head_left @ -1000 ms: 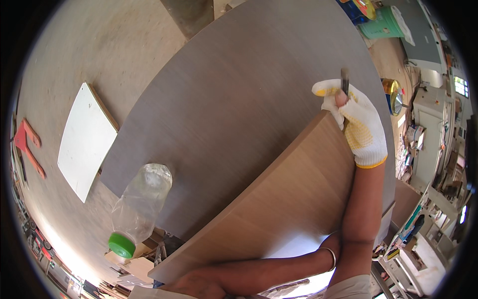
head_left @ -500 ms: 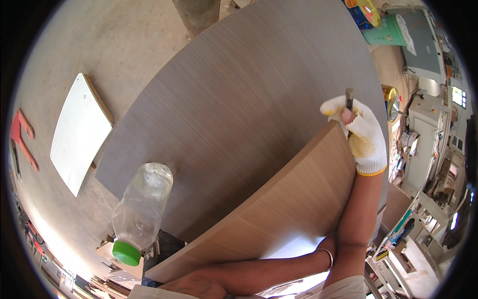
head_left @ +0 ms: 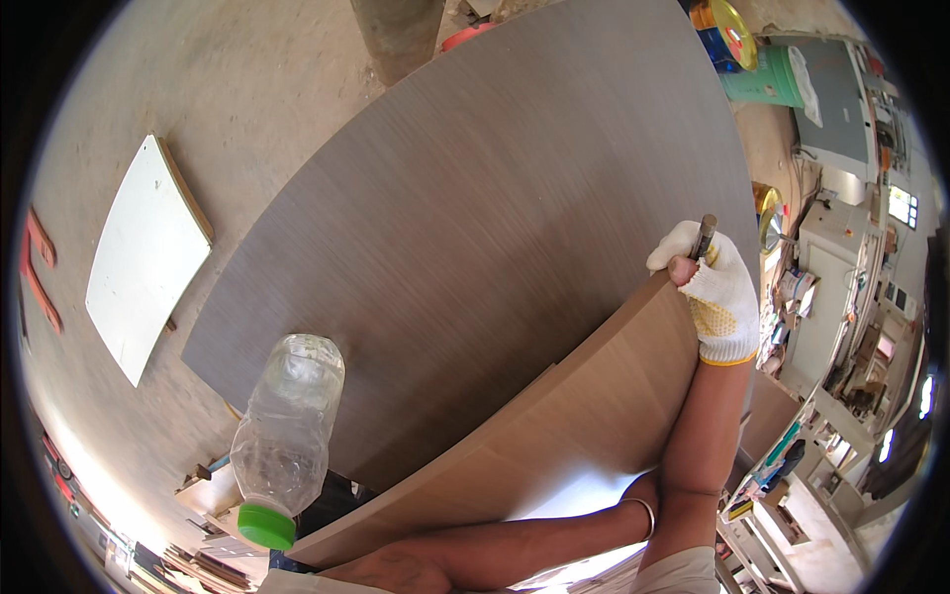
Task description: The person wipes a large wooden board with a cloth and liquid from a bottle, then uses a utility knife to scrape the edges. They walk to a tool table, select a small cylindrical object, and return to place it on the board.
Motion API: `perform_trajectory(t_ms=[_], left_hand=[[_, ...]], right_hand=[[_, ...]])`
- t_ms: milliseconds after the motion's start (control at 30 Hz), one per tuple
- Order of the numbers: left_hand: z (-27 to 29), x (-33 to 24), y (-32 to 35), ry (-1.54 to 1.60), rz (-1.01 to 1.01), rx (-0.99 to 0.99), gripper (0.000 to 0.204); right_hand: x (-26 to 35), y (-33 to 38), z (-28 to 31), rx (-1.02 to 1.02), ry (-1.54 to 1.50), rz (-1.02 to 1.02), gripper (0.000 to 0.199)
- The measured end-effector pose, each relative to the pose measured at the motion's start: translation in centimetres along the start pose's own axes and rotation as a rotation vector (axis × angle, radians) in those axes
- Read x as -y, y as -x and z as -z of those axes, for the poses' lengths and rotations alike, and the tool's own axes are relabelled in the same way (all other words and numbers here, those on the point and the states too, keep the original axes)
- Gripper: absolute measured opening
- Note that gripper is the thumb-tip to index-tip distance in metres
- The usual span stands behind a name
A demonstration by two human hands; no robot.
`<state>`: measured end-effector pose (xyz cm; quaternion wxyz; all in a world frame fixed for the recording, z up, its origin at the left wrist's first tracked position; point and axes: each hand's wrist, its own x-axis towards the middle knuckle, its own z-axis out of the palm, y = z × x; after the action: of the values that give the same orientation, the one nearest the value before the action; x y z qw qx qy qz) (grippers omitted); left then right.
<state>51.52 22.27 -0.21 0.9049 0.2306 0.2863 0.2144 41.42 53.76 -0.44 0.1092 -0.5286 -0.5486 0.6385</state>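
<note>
My right hand [head_left: 724, 297], in a white knit glove with yellow dots and a bare thumb tip, closes at the upper right corner of a light brown wood-grain panel [head_left: 594, 386]. A short dark rod-like tool [head_left: 706, 236] sticks up from its grip; its lower end is hidden. My left forearm [head_left: 534, 530] crosses low in front of the panel, a bangle at the wrist. Behind my right forearm, the fingers of my left hand [head_left: 643, 487] are hidden. Beyond the panel spreads a large grey-brown wood-grain board [head_left: 475, 198].
A clear plastic bottle [head_left: 287, 426] with a green lid stands at the board's left end. On the floor lie a white panel [head_left: 148, 257] and red pieces [head_left: 40, 267]. A green bucket [head_left: 777, 77] and metal cans [head_left: 727, 35] stand far right, near cluttered shelving [head_left: 841, 247].
My right hand has moved down onto the panel's corner, and the rod-like tool now leans further right. The whole view has shifted slightly. My left arm keeps its place.
</note>
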Motion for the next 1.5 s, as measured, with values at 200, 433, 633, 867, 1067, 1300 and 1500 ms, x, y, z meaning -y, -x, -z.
perform_trajectory(t_ms=[200, 433, 633, 867, 1067, 1300, 1500], left_hand=[[0.2, -0.6, 0.3, 0.053, 0.016, 0.02, 0.034], [2.0, -1.5, 1.6, 0.206, 0.021, 0.019, 0.034], [3.5, -2.5, 2.6, 0.411, 0.073, -0.012, 0.035], [4.0, -4.0, 3.0, 0.599, 0.122, 0.0, 0.035], [3.0, -5.6, 2.4, 0.84, 0.23, -0.005, 0.036], [2.7, -7.4, 2.0, 1.456, 0.473, -0.062, 0.037], [4.5, -9.1, 1.7, 2.447, 0.988, -0.28, 0.039]], right_hand=[[0.1, 0.0, -0.1, -0.012, -0.054, -0.023, 0.022], [0.0, -0.1, -0.1, -0.02, -0.029, -0.015, 0.023], [-0.1, 0.3, -0.3, -0.115, -0.097, -0.076, 0.037], [-0.6, 0.0, -0.4, -0.041, 0.053, 0.054, 0.038], [-0.1, -0.2, 0.3, 0.032, -0.035, 0.047, 0.036], [-3.7, -0.2, 2.5, 0.093, -0.665, 0.125, 0.035], [-3.4, 7.3, 3.8, -0.162, -0.937, 0.357, 0.034]])
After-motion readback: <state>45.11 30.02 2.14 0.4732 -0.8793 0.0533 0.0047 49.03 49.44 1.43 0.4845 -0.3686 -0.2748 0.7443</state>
